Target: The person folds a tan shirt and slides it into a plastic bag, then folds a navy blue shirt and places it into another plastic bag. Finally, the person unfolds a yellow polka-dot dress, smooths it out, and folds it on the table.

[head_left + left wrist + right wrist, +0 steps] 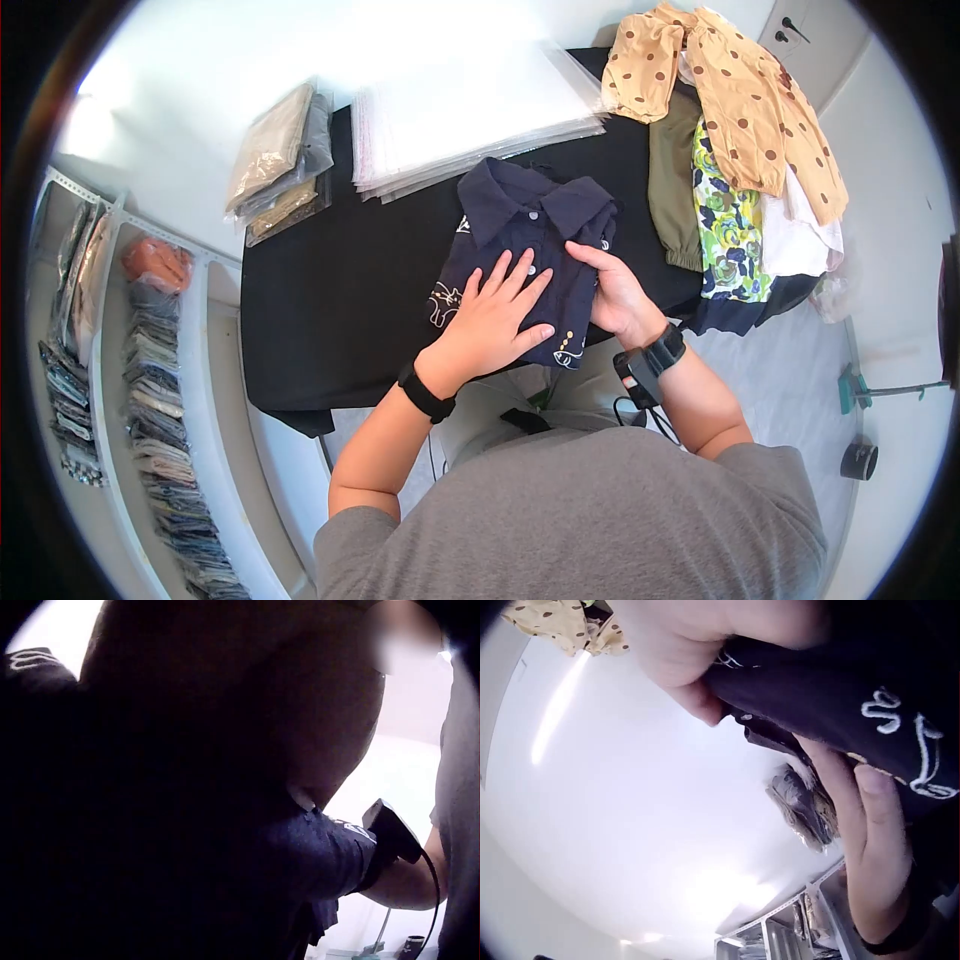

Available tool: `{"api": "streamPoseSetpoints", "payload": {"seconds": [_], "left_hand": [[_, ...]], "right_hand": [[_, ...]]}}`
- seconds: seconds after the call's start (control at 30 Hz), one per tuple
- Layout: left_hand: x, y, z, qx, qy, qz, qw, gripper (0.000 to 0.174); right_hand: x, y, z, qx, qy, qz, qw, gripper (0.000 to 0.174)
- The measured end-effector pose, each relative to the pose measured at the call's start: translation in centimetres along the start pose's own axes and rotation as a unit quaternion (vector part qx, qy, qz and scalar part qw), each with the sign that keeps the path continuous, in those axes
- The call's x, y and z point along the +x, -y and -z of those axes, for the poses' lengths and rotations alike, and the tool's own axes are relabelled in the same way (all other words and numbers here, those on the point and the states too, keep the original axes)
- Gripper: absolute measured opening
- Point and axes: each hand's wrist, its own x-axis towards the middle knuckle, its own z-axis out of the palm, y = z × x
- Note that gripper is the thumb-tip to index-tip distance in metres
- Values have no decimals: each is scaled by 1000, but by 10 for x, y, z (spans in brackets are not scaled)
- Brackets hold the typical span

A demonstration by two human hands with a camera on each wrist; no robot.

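A navy button-up shirt [505, 245] with white embroidered motifs lies folded near the table's front edge, its collar pointing away from me. My left hand [495, 312] rests flat on the shirt front, fingers spread beside the buttons. At the shirt's right side, my right hand [622, 300] grips the folded edge, thumb on top and the other fingers mostly hidden by the cloth. In the right wrist view that hand [697, 641] is at the top against the dark fabric. The left wrist view is mostly dark, with a navy fold [315, 851] visible.
A stack of clear plastic bags [470, 110] lies behind the shirt on the black-covered table [320, 320]. Bagged garments [280, 150] sit back left. Loose clothes, including a polka-dot garment [740, 110], hang over the right end. Shelves [110, 300] of packed garments stand left.
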Motion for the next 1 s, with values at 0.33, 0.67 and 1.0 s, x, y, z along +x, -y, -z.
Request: {"api": "streamPoseSetpoints", "payload": {"seconds": [0.33, 0.67, 1.0], "left_hand": [[12, 51, 75, -367, -161, 48, 915, 28], [81, 194, 69, 115, -124, 198, 965, 34], [93, 184, 57, 263, -162, 231, 923, 14]], "right_hand": [[17, 8, 37, 122, 137, -72, 980, 44], [-55, 33, 32, 200, 105, 52, 973, 39], [-138, 66, 57, 159, 54, 252, 953, 42]]}}
